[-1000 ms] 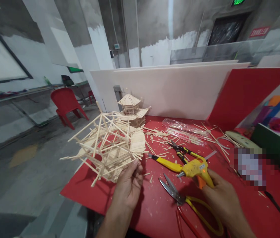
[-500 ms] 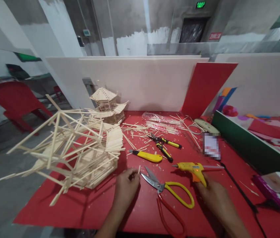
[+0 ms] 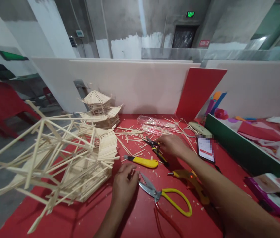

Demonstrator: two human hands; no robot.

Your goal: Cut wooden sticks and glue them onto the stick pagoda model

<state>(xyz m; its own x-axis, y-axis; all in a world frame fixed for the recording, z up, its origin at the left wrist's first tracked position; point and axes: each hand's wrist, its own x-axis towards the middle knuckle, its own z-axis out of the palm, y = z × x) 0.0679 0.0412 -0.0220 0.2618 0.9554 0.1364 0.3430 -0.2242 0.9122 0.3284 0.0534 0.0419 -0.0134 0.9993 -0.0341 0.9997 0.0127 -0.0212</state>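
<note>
My left hand [image 3: 125,181] rests on the red tabletop, its thumb and fingers pinched on a short wooden stick [image 3: 133,172], mostly hidden. My right hand [image 3: 171,144] reaches across, fingers closed at one handle of the black-and-yellow pliers [image 3: 155,148], which still lie on the table. A yellow hot glue gun [image 3: 182,175], with a red light on, lies under my right forearm. Scissors [image 3: 156,195] with one yellow and one red handle lie partly spread between my arms. Above my left hand is a yellow utility knife [image 3: 145,162].
On the left stands a large wooden stick framework [image 3: 63,148], with a small tiered pagoda model [image 3: 96,105] behind it. Loose sticks [image 3: 130,132] and a plastic bag of sticks [image 3: 157,125] lie at the back. At right are a phone [image 3: 205,148], a green-sided box [image 3: 244,148] and a purple-edged device [image 3: 266,195].
My right hand has let go of the glue gun, now lying on the table, and moved up and left to the pliers. My left hand stays in place. The view has shifted slightly.
</note>
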